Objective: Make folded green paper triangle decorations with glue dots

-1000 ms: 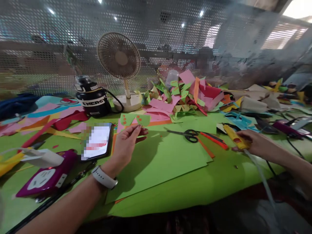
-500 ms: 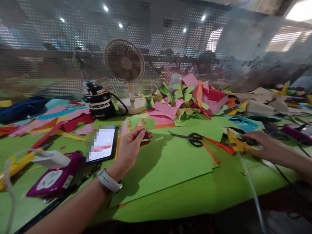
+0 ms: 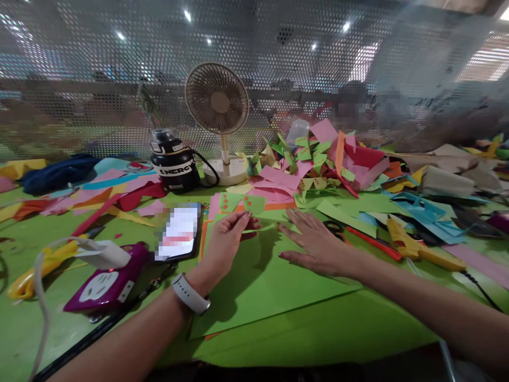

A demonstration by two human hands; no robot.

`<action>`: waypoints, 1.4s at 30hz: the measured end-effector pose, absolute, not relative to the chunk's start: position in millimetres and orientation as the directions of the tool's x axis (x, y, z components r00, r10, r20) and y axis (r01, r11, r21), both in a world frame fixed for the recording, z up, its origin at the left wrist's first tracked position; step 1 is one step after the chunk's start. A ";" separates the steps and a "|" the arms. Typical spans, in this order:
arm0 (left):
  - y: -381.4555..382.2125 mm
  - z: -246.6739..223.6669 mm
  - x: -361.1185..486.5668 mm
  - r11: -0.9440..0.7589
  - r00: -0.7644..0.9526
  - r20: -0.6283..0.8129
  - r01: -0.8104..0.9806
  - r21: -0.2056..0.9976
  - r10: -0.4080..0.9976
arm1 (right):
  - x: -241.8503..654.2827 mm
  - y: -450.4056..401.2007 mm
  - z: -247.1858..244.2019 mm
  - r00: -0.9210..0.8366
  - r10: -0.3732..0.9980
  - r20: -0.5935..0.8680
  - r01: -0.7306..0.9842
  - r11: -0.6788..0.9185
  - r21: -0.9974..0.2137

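Note:
My left hand (image 3: 228, 236), with a white watch band at the wrist, is closed in a pinch above a stack of green paper sheets (image 3: 246, 297). A thin pale green paper strip (image 3: 267, 228) runs from its fingertips towards my right hand. Fingers spread, my right hand (image 3: 312, 241) is low over the sheets and holds nothing I can see. Two small green paper pieces with orange-red dots (image 3: 254, 203) lie just beyond my left fingers. Black scissors (image 3: 334, 229) are partly hidden behind my right hand. A yellow glue gun (image 3: 413, 248) rests to the right, beside an orange-red tool (image 3: 376, 244).
Left of the sheets lie a phone (image 3: 178, 233) and a purple power strip (image 3: 105, 281) with a white plug and cables. A fan (image 3: 218, 103) and a black bottle (image 3: 175, 167) stand behind. Heaped paper scraps (image 3: 314, 159) line the back along a perforated screen.
My right hand has left the yellow glue gun and come left over the green sheets, its fingers now spread. My left hand stays pinched near the dotted pieces. The view has shifted slightly.

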State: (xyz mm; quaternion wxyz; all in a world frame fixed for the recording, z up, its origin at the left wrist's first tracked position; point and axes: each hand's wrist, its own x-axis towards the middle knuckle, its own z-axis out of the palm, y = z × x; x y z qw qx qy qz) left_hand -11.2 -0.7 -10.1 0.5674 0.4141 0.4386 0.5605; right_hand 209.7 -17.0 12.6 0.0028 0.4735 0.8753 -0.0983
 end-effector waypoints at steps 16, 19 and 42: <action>-3.4 -4.8 -8.8 0.105 0.018 -0.104 -0.258 0.961 0.994 | 211.5 -9.9 20.9 -0.417 0.907 -0.057 0.625 0.240 -0.743; -5.7 -4.0 -8.0 0.132 0.075 -0.116 -0.278 0.951 0.990 | 207.9 -11.6 24.9 -0.443 0.897 -0.012 0.479 0.225 -0.849; -17.0 0.6 -1.6 0.126 0.186 -0.072 -0.299 0.946 0.980 | 180.1 -17.3 16.6 -0.498 0.852 0.162 0.688 0.501 -0.525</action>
